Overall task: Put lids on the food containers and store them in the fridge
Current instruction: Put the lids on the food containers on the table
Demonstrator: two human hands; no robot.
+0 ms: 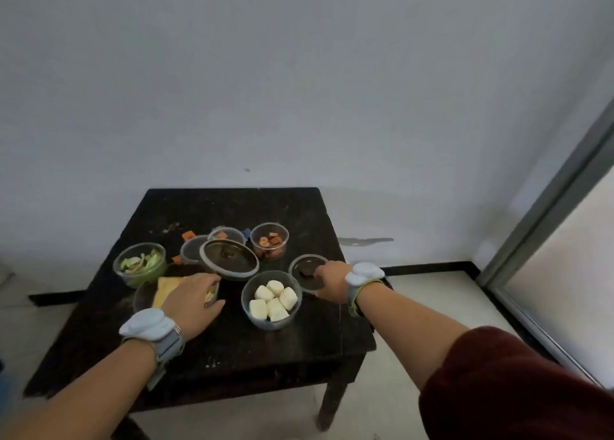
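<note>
On the dark wooden table [252, 340] stand several clear round food containers. One holds white cubes [271, 300], one green salad [140, 264], one reddish-brown pieces [269, 240]. My left hand [194, 301] rests over a container of yellow food [163, 290], gripping its right rim. My right hand [332, 281] grips the edge of a round clear lid [304, 270] lying flat at the table's right side. A larger clear lid [229, 256] leans on more lids [191, 250] and a small tub [227, 233] behind it.
The table stands against a white wall [299, 90]. A grey-framed glass door [564, 240] is at the right. Pale tiled floor [432, 290] lies right of the table. Both wrists carry pale blue bands; my right arm has a dark red sleeve [518, 389].
</note>
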